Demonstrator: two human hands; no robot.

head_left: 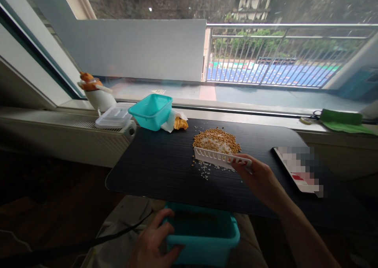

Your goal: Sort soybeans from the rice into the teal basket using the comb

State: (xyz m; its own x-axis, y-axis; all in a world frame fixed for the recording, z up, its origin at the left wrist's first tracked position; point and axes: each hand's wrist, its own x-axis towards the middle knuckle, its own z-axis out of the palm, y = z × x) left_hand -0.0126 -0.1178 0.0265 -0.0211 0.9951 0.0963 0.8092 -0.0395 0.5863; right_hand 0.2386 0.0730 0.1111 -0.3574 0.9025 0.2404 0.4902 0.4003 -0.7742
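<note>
My right hand (pixel 255 171) grips one end of a white slotted plastic strip (pixel 212 156), held on its edge against the near side of a pile. The pile (pixel 217 139) mixes golden soybean-like beans with white rice-like grains on the dark table. Loose white grains (pixel 204 173) lie scattered on the near side of the strip. Below the table's front edge, my left hand (pixel 158 236) grasps the left rim of a teal plastic container (pixel 203 246). The inside of that container is in shadow, so its contents cannot be made out.
A second teal container (pixel 152 112) stands at the table's back left, beside crumpled tissue and orange peel (pixel 180 123). A clear lid (pixel 113 116) rests on the radiator. A flat, blurred-out object (pixel 295 169) lies at right. Green cloth (pixel 342 120) is on the sill.
</note>
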